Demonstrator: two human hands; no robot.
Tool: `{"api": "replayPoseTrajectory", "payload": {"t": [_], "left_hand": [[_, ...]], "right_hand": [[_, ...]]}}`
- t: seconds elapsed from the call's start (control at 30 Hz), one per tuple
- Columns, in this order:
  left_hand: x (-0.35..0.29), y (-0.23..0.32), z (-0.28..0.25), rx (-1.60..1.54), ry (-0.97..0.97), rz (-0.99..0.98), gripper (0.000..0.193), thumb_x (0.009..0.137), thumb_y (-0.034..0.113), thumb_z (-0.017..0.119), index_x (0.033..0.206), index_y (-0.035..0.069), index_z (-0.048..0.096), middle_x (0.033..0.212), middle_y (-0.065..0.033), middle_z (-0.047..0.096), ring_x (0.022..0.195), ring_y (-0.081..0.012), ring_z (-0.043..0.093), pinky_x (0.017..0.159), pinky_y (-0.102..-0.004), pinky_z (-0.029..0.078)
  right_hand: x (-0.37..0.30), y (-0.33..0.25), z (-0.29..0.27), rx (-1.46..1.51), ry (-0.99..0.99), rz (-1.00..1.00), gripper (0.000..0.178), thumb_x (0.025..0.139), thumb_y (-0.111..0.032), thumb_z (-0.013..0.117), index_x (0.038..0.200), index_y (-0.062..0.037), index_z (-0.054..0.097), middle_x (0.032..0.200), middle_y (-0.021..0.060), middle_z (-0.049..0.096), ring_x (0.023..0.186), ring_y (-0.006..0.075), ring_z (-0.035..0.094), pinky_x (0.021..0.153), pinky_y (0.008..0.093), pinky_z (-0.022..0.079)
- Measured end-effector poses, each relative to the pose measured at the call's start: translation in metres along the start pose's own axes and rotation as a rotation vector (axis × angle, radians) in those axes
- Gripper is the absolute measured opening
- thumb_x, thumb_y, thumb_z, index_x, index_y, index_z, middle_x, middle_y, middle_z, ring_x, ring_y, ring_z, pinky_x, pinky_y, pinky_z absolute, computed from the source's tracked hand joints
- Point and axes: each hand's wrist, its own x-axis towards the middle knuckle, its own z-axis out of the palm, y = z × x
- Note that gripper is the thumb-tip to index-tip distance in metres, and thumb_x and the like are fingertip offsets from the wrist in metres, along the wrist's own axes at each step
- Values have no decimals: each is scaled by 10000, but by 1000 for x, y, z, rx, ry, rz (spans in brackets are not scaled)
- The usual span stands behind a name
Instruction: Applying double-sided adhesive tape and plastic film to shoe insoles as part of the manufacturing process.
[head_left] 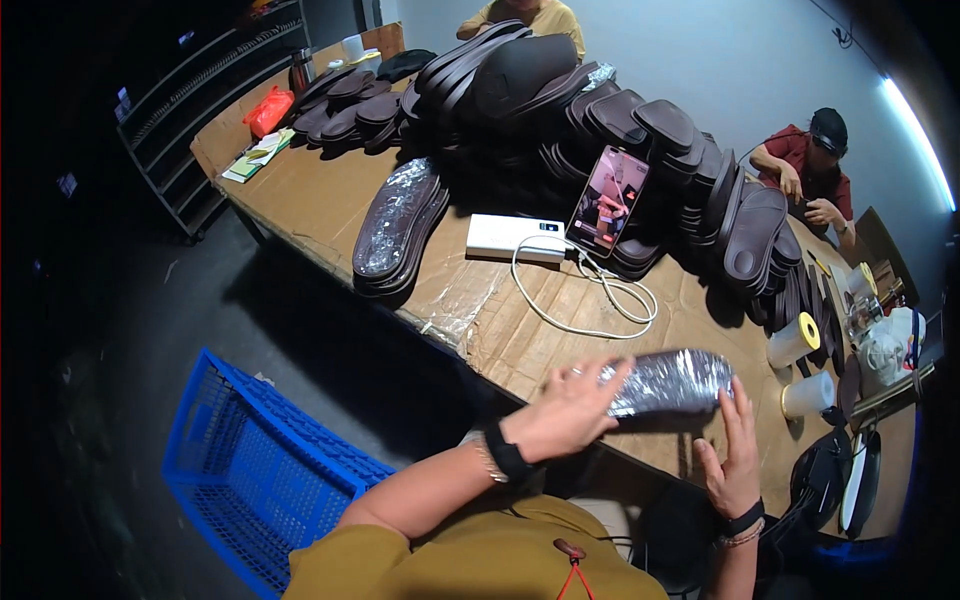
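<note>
2 film-covered bundles of dark brown soles stand out; the nearer bundle [675, 383] is between the person's hands at the near edge of the table [490, 345], while the farther bundle [398, 225] lies to the left; wrapping looks done or nearly done on both, and the big heap of soles [525, 75] behind, mostly bare, seems left to do (a glint near its top may be film). The left hand [570, 412] lies over the nearer bundle's left end, fingers slightly spread, though whether they clamp it cannot be told; the right hand [734, 460] keeps thumb and fingers apart, fingertips at the right end; a phone [610, 200], white power bank [515, 237] and looped cable [600, 331] take up space beyond, probably the nearest obstacle; 2 rolls [793, 342] stand rightward, a blue crate [280, 470] below left.
</note>
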Motion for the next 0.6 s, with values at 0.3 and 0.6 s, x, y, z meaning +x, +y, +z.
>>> {"api": "replayPoseTrajectory", "payload": {"t": [0.3, 0.6], "left_hand": [[-67, -69, -112, 176, 957, -553, 752, 963, 270, 740, 1588, 12, 411, 1596, -239, 388, 1459, -441, 364, 1192, -568, 305], [-39, -149, -141, 475, 813, -1023, 669, 916, 279, 771, 1519, 109, 538, 1570, -207, 474, 1436, -433, 442, 1148, -606, 355]], "right_hand": [[73, -60, -9, 174, 54, -248, 594, 940, -216, 720, 1470, -5, 556, 1579, 256, 469, 1448, 442, 477, 1191, 478, 392], [186, -51, 70, -50, -60, -354, 178, 962, -201, 683, 1042, -44, 660, 1198, 170, 707, 989, 362, 672, 869, 452, 554]]}}
